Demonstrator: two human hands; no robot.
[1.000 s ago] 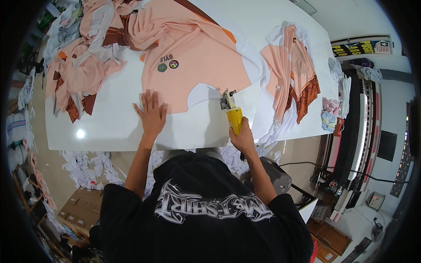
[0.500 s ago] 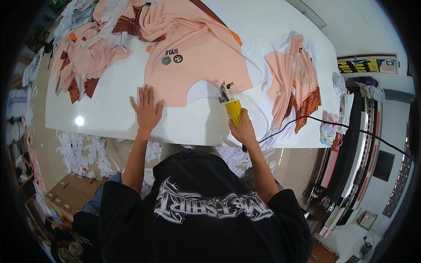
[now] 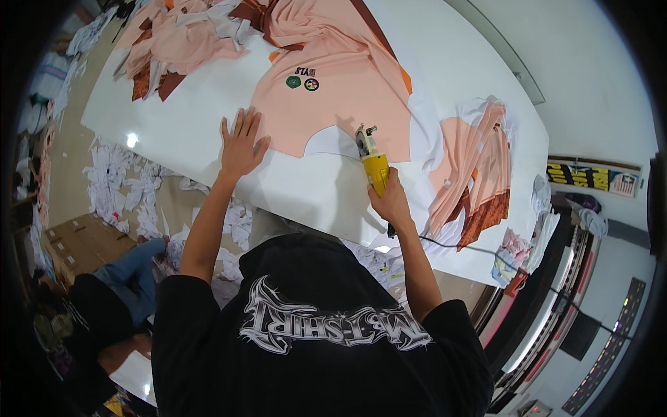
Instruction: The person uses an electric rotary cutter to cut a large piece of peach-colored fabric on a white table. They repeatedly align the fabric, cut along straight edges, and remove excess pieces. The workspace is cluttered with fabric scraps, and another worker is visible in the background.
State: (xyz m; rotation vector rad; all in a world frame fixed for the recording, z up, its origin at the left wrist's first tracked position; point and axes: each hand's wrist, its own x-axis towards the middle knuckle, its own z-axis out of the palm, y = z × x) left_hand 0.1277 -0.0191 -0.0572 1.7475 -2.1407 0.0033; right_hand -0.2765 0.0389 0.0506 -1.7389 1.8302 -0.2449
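Note:
A peach fabric panel [image 3: 354,90] with two small round badges lies on the white table, its curved neckline cutout facing me. My left hand [image 3: 242,146] rests flat at the panel's near left corner, fingers spread. In my right hand [image 3: 390,200] is a yellow electric rotary cloth cutter [image 3: 376,172], gripped by its body. The cutter's metal head is over the right end of the neckline curve; whether its blade touches the cloth, I cannot tell. White fabric [image 3: 425,128] lies along the panel's right side.
More peach and brown pieces are heaped at the far left [image 3: 184,45], with another bundle [image 3: 476,163] at the right. The cutter's black cord [image 3: 455,246] crosses the table's right part. White scraps [image 3: 114,184] cover the floor; a person [image 3: 104,306] sits at lower left, beside a cardboard box [image 3: 87,243].
The view has turned, so the table now slants down to the right. The cord hangs lower. Both hands stay near the same parts of the panel, the cutter still in my right.

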